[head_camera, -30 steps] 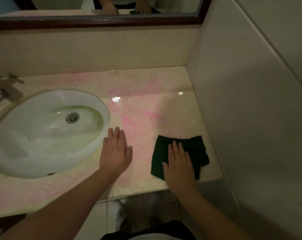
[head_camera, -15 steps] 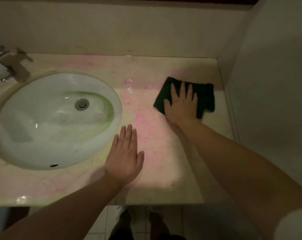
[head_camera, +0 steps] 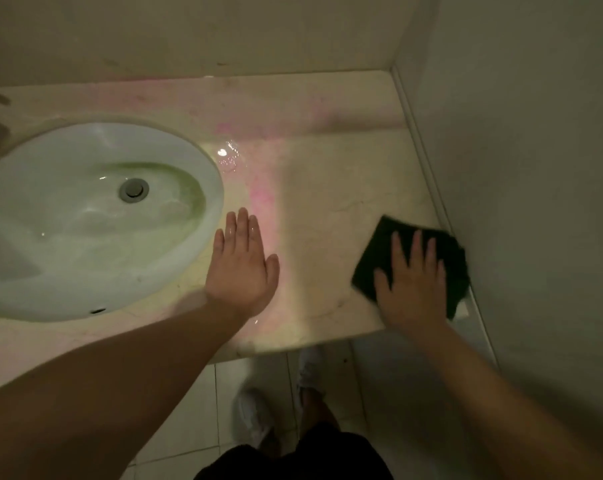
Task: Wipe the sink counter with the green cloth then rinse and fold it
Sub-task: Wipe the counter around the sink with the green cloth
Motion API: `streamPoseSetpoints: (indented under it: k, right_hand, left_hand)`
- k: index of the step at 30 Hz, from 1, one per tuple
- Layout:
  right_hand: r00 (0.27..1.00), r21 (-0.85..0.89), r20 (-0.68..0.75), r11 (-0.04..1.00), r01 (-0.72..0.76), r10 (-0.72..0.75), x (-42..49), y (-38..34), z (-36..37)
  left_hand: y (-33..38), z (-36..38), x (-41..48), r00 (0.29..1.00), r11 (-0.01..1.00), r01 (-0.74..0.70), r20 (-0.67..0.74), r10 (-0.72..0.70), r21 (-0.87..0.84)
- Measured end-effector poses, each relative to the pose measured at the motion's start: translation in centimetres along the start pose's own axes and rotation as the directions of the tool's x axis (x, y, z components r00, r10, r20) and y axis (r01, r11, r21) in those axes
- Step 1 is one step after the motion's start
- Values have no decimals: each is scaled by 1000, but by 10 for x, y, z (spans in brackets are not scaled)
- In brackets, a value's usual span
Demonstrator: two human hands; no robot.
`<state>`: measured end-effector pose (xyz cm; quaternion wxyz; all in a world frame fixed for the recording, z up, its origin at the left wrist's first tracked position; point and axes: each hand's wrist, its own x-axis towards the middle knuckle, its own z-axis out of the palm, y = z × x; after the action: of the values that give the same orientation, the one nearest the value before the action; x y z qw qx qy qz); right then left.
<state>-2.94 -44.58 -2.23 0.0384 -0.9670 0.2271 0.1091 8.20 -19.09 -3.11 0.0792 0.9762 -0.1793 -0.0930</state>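
Observation:
The dark green cloth [head_camera: 379, 258] lies flat on the marble sink counter [head_camera: 327, 188], at its front right corner beside the side wall. My right hand [head_camera: 412, 285] presses flat on the cloth with fingers spread, covering its middle. My left hand [head_camera: 241, 268] rests palm down on the counter just right of the white oval basin [head_camera: 68, 237], fingers together, holding nothing. Pink stains streak the counter's back and middle; the strip to the right looks paler.
A side wall [head_camera: 521, 202] closes off the counter on the right and a backsplash runs behind it. Water drops glint at the basin's rim [head_camera: 227, 155]. A metal drain [head_camera: 133, 190] sits in the basin. Below the counter edge are floor tiles and my shoes [head_camera: 255, 417].
My right hand has dragged the cloth from the back of the counter toward the front right corner. The left hand has stayed flat beside the basin.

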Motion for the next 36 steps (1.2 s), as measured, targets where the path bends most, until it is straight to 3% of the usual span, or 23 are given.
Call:
streamPoseSetpoints:
  k: [3, 7, 10, 12, 14, 16, 17, 19, 21, 23, 25, 28, 30, 32, 34, 36]
  right_hand:
    - [995, 81, -55, 993, -84, 89, 51, -47, -7]
    - [975, 48, -91, 977, 206, -201, 7, -111, 6]
    - [941, 42, -35, 941, 337, -335, -69, -85, 19]
    - [967, 3, -35, 968, 251, -251, -67, -39, 22]
    - [999, -9, -40, 1000, 2, -2, -37, -4, 16]
    - [980, 58, -62, 981, -187, 191, -13, -5, 7]
    - [978, 69, -73, 979, -190, 195, -13, -23, 6]
    - [995, 43, -86, 998, -50, 53, -34, -79, 16]
    - [980, 50, -68, 981, 189, -186, -73, -127, 28]
    - [947, 85, -47, 944, 320, -317, -83, -124, 28]
    - [972, 40, -79, 974, 224, -220, -59, -76, 25]
    - [986, 41, -100, 991, -127, 130, -15, 1, 10]
    - [976, 72, -87, 979, -193, 199, -14, -14, 8]
    - [993, 66, -106, 997, -52, 58, -37, -72, 19]
    - [980, 54, -96, 982, 179, -173, -70, -116, 27]
    - [959, 59, -68, 958, 280, -276, -72, -107, 30]
  left_hand:
    - [-2, 0, -1, 1000, 1000, -12, -2, 12, 7]
    - [-4, 1, -3, 1000, 999, -26, -11, 27, 29]
    - [-4, 1, -2, 1000, 998, -13, -15, 14, 55]
    - [-3, 2, -1, 1000, 998, 3, -13, -2, 61]
    - [-2, 3, 0, 1000, 998, 8, -19, -6, 63]
    - [-1, 3, -1, 1000, 998, 15, -14, -14, 67]
    - [-1, 3, -1, 1000, 997, 17, -8, -17, 69]
    - [-1, 2, -2, 1000, 998, 11, -3, -11, 62]
    - [-2, 0, -3, 1000, 998, -1, -5, 1, 69]
    - [-2, -1, -4, 1000, 996, -13, -3, 13, 86]
    - [-2, 0, -2, 1000, 996, -9, -4, 9, 92]
    - [-1, 2, -2, 1000, 997, 11, -8, -11, 74]
    - [1, 2, -1, 1000, 996, 11, -8, -10, 84]
    - [-1, 2, -1, 1000, 996, 10, -16, -9, 85]
    - [-2, 2, -1, 1000, 996, -3, -31, 6, 88]
    - [-2, 2, -3, 1000, 997, -8, -20, 10, 82]
